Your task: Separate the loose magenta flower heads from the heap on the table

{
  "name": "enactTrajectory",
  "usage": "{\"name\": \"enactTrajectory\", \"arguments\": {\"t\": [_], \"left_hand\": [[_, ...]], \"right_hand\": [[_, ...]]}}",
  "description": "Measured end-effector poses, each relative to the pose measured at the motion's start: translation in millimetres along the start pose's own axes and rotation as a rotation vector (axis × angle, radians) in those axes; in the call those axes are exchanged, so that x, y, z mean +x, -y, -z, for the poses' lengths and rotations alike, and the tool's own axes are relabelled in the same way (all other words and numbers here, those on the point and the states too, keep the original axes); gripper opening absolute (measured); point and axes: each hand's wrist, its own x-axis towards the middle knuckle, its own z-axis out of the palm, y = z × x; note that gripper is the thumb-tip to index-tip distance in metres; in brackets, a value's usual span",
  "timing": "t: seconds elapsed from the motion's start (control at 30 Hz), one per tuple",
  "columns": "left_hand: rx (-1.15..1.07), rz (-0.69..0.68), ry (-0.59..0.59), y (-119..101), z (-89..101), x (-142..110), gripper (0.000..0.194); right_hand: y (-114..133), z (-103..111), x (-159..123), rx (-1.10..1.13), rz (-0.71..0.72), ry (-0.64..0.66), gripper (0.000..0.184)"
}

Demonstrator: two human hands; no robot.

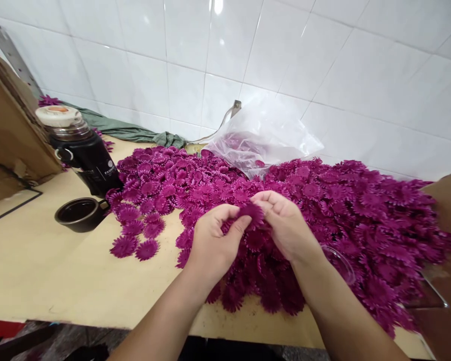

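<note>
Between my hands, above the heap, is one purple artificial flower head [252,214]. My left hand [217,239] pinches its left edge between thumb and fingers. At its right side my right hand [283,223] has its fingertips closed together; the flower's edge seems to be in them, though the exact grip is partly hidden. Below and behind both hands spreads a large pile of the same purple flower heads [346,200]. A few loose flower heads [147,249] lie on the tabletop to the left.
A black vacuum flask [86,155] with a white lid stands at the left, beside a dark cup [78,214] of liquid. A clear plastic bag [266,135] rests on the pile against the tiled wall [188,50]. Cardboard [15,115] stands far left; green cloth [124,129] lies behind.
</note>
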Motion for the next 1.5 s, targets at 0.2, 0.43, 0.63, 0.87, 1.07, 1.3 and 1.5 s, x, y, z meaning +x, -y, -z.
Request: {"name": "enactTrajectory", "arguments": {"t": [0.2, 0.43, 0.63, 0.87, 1.07, 1.3, 1.5], "left_hand": [[0.140, -0.024, -0.118, 15.3, 21.7, 21.6, 0.008], [0.203, -0.003, -0.010, 17.7, 11.1, 30.5, 0.016], [0.126, 0.049, 0.056, 29.5, 8.0, 26.1, 0.031], [0.012, 0.124, 0.072, 35.6, 6.4, 22.2, 0.039], [-0.113, 0.160, 0.120, 31.3, 7.0, 18.6, 0.040], [-0.067, 0.112, 0.141, 25.6, 8.5, 10.6, 0.032], [-0.172, 0.158, 0.143, 22.9, 14.7, 2.2, 0.025]], "right_hand": [[20.8, 55.3, 39.2, -0.475, 0.268, -0.357, 0.027], [30.8, 32.8, 27.1, -1.003, 0.438, -0.254, 0.024], [3.7, -13.6, 3.3, -0.621, 0.287, 0.121, 0.026], [-8.9, -15.8, 15.6, -0.326, 0.021, 0.277, 0.021], [-3.4, -18.1, 13.0, -0.349, 0.050, 0.302, 0.011], [-2.8, -25.7, 11.2, -0.552, 0.253, -0.026, 0.010], [8.0, 10.3, 42.0, -0.561, 0.285, -0.417, 0.005]]}}
